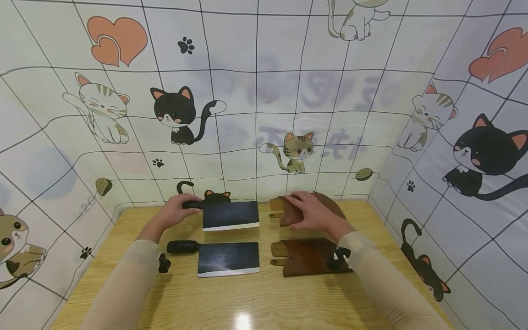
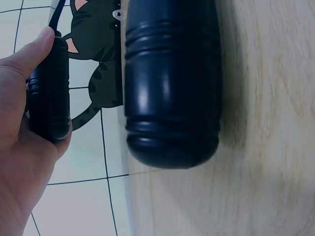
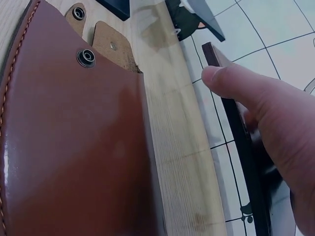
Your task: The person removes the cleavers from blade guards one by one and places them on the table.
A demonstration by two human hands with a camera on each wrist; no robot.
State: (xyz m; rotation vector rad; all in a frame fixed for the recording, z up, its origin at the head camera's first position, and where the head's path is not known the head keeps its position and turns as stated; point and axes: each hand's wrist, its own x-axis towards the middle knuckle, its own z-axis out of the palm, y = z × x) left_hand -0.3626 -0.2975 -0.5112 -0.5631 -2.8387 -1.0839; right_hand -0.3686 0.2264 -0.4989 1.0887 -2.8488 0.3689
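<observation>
My left hand (image 1: 175,213) grips the black handle (image 2: 49,93) of a dark-bladed cleaver (image 1: 231,215), held up near the back of the table with its pale edge toward me. My right hand (image 1: 311,213) holds a brown leather sheath (image 1: 288,213) just right of that blade, the thumb on its edge in the right wrist view. The sheath's strap end faces the cleaver, with a gap between them. Nearer me lie a second cleaver (image 1: 228,260) and, right of it, a second leather sheath (image 1: 303,256) with a snap button (image 3: 85,58).
The wooden table (image 1: 251,302) carries the near cleaver and sheath. Behind and at both sides hangs a white grid-patterned cloth (image 1: 235,91) printed with cats and hearts. Small black devices sit on both wrists.
</observation>
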